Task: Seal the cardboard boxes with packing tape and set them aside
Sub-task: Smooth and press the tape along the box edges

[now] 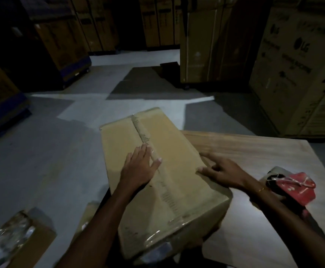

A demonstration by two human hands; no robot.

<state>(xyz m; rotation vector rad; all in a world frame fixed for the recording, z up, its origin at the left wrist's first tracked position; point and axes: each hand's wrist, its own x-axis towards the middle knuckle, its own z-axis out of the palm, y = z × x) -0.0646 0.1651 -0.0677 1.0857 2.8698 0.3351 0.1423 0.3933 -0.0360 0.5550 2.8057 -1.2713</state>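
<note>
Dim, murky frame; dark corners; soft wide-angle blur

We see through a single wide-angle head camera, looking forward and steeply down. It sits close above a cardboard box (pixel 157 167) on a wooden table (pixel 254 149), with the warehouse floor (pixel 41 144) and stacked cartons (pixel 297 74) beyond.

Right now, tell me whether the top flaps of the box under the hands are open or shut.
Shut. The cardboard box's flaps lie flat, clear tape along their seam; the left hand presses on it.
</note>
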